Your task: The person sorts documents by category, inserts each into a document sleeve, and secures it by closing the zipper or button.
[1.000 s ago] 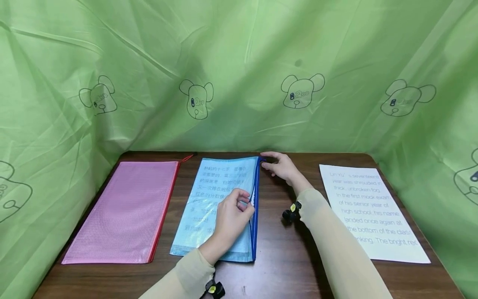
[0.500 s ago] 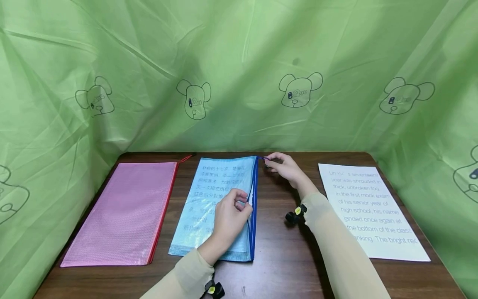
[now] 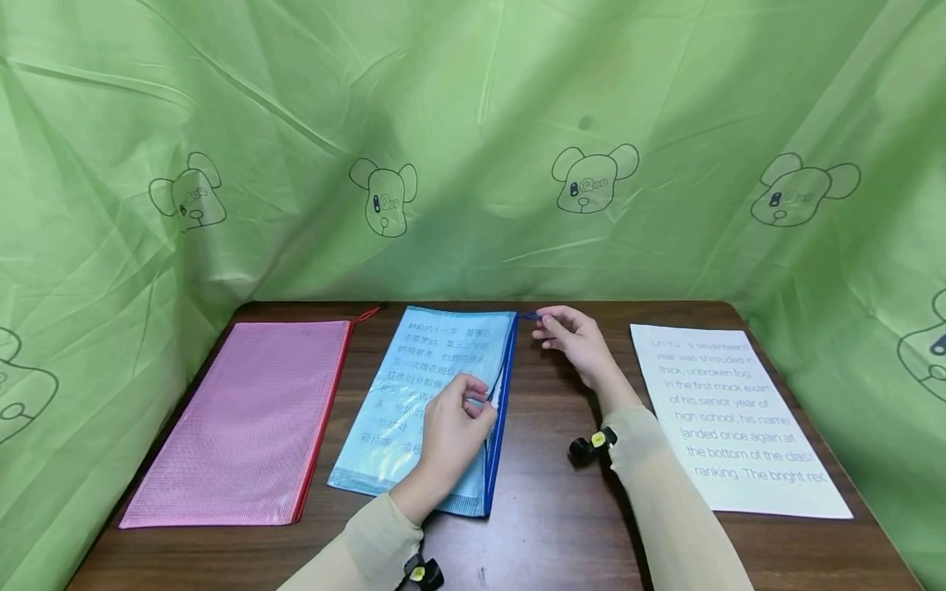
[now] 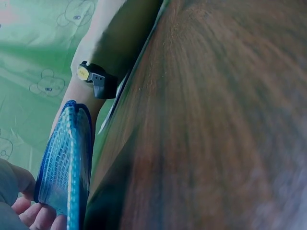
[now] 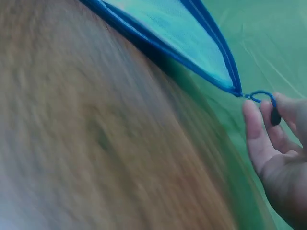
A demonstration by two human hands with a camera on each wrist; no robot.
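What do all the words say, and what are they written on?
White sheet: "Lin Yu's seventeenth year was shrouded in thick, unbroken fog. In the first mock exam of his senior year of high school, his name landed once again at the bottom of the class ranking. The bright red"; its first lines are faint.
Paper inside the blue pouch: Chinese characters, too blurred to read.
Green curtain: bear drawings, marks unreadable.

Dark wooden table (image 3: 562,525): pink mesh zip pouch (image 3: 244,419) left, blue mesh zip pouch (image 3: 424,394) centre, white printed sheet (image 3: 732,419) right.
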